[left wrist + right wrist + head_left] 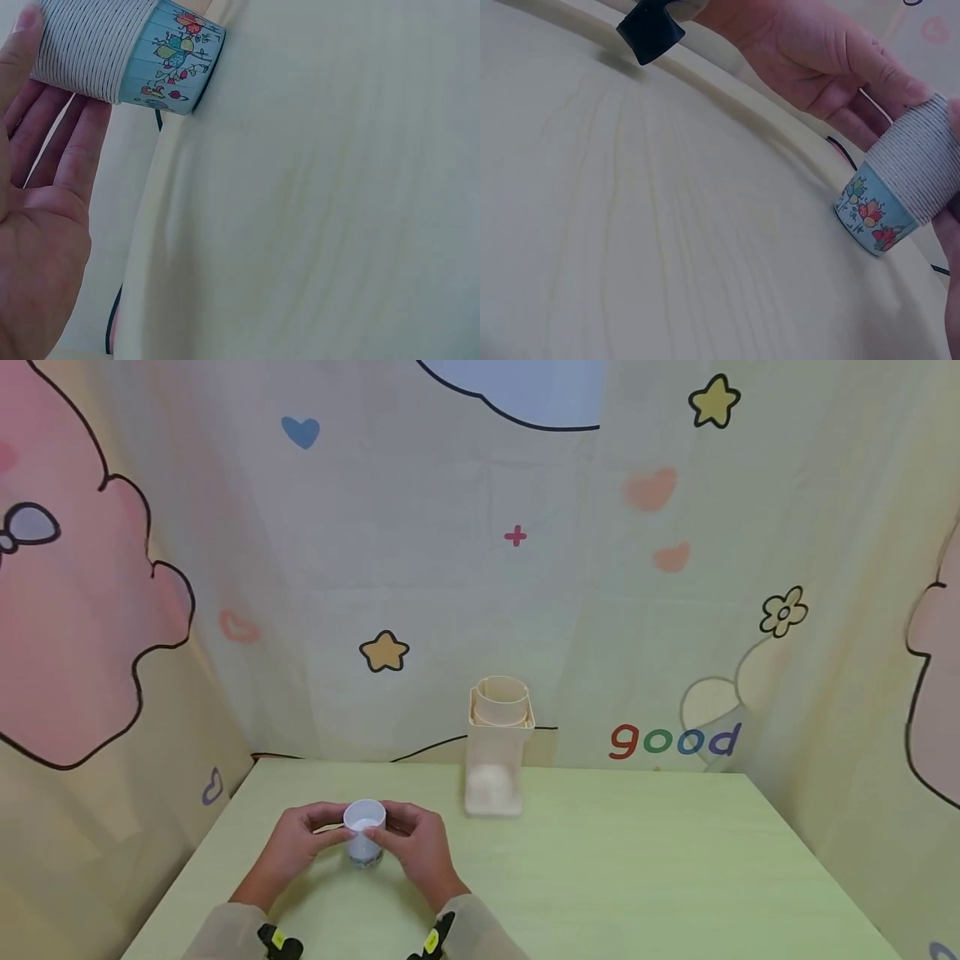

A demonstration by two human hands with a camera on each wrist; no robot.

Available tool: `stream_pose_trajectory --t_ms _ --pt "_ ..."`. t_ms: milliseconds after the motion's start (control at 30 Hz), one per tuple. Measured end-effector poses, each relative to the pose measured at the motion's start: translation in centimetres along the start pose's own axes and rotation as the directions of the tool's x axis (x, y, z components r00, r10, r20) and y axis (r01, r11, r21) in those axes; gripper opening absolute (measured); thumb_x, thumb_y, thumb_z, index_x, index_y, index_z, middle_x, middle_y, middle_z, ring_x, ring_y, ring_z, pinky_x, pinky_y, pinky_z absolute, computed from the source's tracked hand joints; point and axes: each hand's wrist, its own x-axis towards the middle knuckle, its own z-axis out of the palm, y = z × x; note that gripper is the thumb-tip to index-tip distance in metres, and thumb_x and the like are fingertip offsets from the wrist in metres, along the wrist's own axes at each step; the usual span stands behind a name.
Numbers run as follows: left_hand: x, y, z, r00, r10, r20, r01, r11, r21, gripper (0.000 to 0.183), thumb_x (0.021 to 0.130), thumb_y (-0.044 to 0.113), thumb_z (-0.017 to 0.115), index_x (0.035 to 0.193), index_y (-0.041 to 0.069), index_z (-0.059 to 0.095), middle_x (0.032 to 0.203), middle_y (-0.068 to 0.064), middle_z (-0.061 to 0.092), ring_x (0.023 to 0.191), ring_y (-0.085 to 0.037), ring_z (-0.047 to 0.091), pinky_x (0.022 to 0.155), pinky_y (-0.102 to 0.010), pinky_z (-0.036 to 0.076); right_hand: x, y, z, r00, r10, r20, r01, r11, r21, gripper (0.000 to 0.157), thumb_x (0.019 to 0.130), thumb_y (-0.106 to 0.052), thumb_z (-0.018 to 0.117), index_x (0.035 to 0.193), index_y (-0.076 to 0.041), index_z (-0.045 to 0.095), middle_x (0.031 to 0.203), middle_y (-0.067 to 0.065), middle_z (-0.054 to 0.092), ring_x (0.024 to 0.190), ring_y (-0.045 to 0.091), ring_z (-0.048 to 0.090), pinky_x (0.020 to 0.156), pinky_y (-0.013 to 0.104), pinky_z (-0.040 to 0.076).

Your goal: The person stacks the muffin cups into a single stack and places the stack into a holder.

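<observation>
Between both hands stands an upright stack of nested paper cups [365,839], white inside, with many rims in rows. The bottom cup shows a light blue wall printed with colourful birds and flowers [180,56]. My left hand [296,843] grips the stack's left side near the top, thumb in front and fingers behind. From the right, my right hand [423,847] grips it the same way, its thumb on the front by the rim. In the right wrist view the stack [915,161] is tilted, and part of it is hidden by fingers.
A cream holder [493,768] with a round tube [502,700] at its top stands near the table's back edge, right of the hands. The pale green table [637,860] is enclosed by a printed curtain [450,552] at the back and sides.
</observation>
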Motion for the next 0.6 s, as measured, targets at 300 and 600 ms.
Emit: stream_pose_trajectory --t_ms 300,600 --pt "-0.2 -0.2 0.33 0.998 -0.056 -0.031 0.056 0.998 -0.001 0.042 0.086 0.022 0.084 0.123 0.006 0.073 0.12 -0.01 0.076 0.109 -0.005 0.068 0.092 -0.014 0.053 -0.28 0.28 -0.43 0.999 -0.015 0.048 0.015 1.0 0.008 0.04 0.087 -0.013 0.082 0.125 -0.006 0.072 0.124 0.011 0.074 0.118 0.021 0.07 0.097 0.025 0.058" --pt "0.1 0.3 0.57 0.996 -0.068 -0.051 0.069 0.997 0.026 0.04 0.086 0.025 0.083 0.123 0.01 0.074 0.12 -0.007 0.076 0.113 -0.01 0.067 0.106 -0.038 0.055 0.05 -0.09 -0.93 0.998 -0.018 0.055 0.019 1.0 -0.015 0.041 0.087 -0.015 0.083 0.125 -0.008 0.073 0.124 0.009 0.074 0.116 0.019 0.071 0.097 0.024 0.058"
